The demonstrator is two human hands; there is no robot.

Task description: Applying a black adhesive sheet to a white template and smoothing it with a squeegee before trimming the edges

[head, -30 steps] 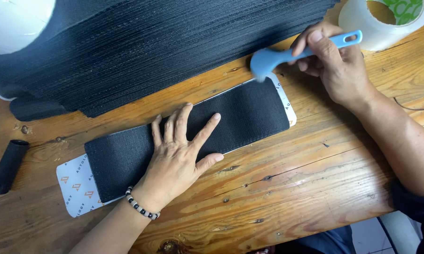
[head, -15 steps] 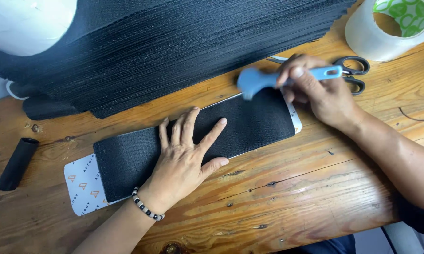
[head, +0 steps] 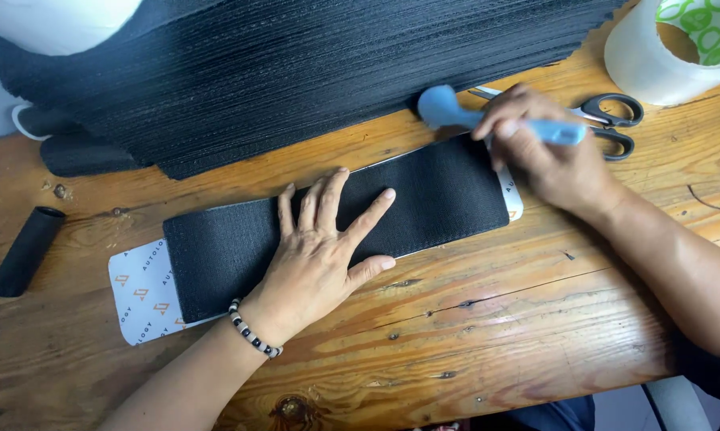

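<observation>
My left hand [head: 324, 251] lies flat, fingers spread, on a black textured strip [head: 436, 191] that covers a white backing sheet [head: 140, 291] on the wooden table [head: 496, 319]. My right hand [head: 547, 152] grips a light blue tool [head: 448, 108] by its handle. The tool's rounded head sits just above the far right end of the strip. The white sheet sticks out at both ends of the strip.
A tall stack of black strips [head: 296, 72] fills the back of the table. Black-handled scissors [head: 615, 120] lie behind my right hand. A roll of clear tape [head: 671, 48] stands at the back right. A black tube [head: 25, 251] lies at the left.
My right hand has moved the blue tool leftward and nearer, down to the strip's right end. My left hand stays pressed on the strip.
</observation>
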